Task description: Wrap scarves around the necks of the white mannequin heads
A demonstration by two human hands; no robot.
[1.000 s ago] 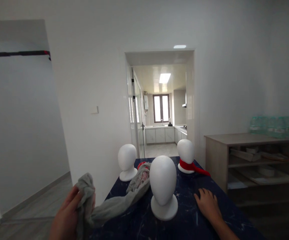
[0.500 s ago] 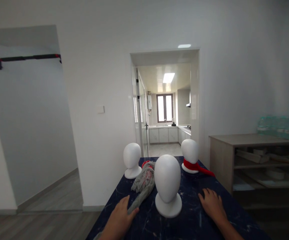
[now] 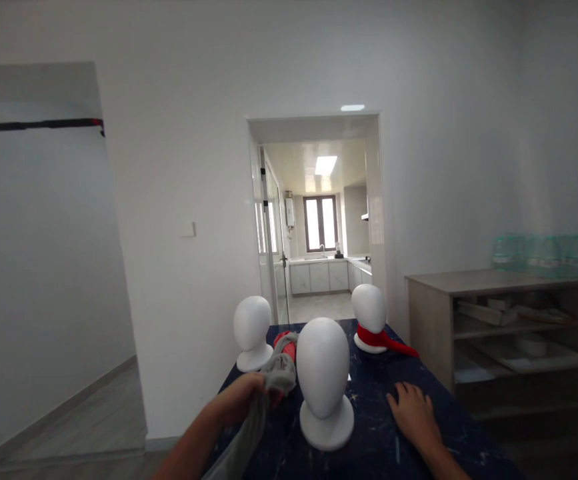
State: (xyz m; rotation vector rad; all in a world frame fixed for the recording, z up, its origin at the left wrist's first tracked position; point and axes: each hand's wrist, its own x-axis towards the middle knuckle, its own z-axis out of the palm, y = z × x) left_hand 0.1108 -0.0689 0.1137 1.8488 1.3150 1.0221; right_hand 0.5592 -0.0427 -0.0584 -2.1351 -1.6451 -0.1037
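At the near edge, the left hand has its fingers closed on a grey scarf, one length of which hangs toward the viewer while the rest bunches on the far side of the hand; the exact placing of the fingertips is hidden. The right hand rests palm down on the dark blue table, its fingers slightly spread and holding nothing. Between the hands stands the nearest white head, upright and bare. Just beyond the left hand, a red cloth lies against the grey scarf; whether the two are joined cannot be told. Farther back stand a bare left head and a right head wearing a red scarf, its tail trailing across the table. A sharp pull on the grey bunch could catch a neighbouring base and tip a head, since the cloth lies between two of them; a loose grip could let the cloth slip. Count: two hands, three heads, one grey scarf, one red cloth, one red scarf.
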